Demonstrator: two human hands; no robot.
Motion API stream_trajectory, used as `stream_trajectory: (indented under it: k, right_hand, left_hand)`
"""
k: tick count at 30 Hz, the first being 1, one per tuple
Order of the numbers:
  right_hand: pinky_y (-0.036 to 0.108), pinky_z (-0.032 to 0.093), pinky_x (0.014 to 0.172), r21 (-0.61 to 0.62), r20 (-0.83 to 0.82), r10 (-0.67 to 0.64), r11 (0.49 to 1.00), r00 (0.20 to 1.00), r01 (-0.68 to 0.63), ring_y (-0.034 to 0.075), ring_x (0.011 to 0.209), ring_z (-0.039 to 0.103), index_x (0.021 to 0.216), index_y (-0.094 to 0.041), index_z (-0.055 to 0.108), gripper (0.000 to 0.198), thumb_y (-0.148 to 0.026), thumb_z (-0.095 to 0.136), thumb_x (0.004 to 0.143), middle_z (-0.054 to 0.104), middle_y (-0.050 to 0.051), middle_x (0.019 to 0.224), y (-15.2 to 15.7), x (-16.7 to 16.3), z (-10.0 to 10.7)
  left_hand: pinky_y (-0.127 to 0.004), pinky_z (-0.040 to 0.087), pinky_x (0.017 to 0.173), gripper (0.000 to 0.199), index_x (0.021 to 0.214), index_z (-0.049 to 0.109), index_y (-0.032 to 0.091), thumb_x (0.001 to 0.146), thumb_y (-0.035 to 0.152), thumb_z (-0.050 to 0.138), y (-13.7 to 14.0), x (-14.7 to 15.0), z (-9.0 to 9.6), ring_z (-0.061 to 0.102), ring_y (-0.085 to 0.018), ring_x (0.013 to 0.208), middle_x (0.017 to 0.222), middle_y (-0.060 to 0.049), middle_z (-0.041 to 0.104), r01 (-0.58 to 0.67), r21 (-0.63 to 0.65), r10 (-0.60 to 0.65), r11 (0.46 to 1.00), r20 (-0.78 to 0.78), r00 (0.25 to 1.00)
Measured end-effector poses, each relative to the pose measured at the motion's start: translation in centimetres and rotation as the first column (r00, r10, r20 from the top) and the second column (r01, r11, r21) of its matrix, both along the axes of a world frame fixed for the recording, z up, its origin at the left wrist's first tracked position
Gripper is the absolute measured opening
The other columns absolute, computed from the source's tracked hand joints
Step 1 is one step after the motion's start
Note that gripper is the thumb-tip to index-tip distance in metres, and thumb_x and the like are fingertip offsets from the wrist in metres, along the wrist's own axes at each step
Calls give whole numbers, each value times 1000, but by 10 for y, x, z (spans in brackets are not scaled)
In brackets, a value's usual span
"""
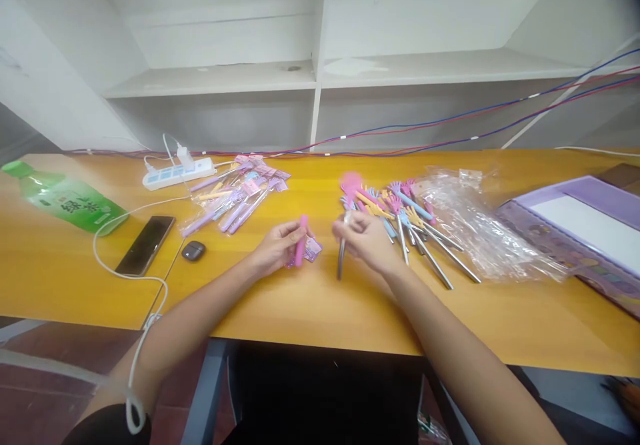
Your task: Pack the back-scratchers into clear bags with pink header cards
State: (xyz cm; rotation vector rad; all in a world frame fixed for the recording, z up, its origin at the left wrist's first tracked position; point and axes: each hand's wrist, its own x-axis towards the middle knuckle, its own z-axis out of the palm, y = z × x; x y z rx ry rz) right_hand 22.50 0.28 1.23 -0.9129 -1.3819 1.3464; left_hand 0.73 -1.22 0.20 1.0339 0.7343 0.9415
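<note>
My left hand is closed on a pink tube-shaped handle, held upright, with a small purple printed card beside it. Fingers of my right hand pinch a back scratcher by its metal rod; a pink head, smeared by motion, shows above the hand and seems to belong to it. A gap separates the two hands. Just right of my right hand lies a pile of back scratchers with pink, blue and yellow hand-shaped heads and metal rods.
Bagged back scratchers lie at the back left near a power strip. Further left are a green bottle, a phone, a black earbud case and a white cable. Clear plastic bags and a purple box sit right.
</note>
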Motion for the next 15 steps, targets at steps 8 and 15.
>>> stream_trajectory:
  k: [8,15]
  right_hand:
    - [30,50,67,4,15,306,952,952,-306,15,67,63,102,-28,31,46,-46,72,91,65,-7,73,-17,-38,-20]
    - [26,40,56,171,399,37,979,916,-114,14,58,54,103,-27,32,35,-35,63,90,58,-6,77,2,-9,-17]
  left_hand:
    - [-20,43,51,49,112,61,18,82,52,80,1,3,-11,58,-8,54,77,2,64,-96,45,98,994,-58,993]
    - [-33,54,75,36,109,59,17,92,49,65,7,-2,-7,69,-19,81,98,-9,71,-33,184,62,982,-152,986]
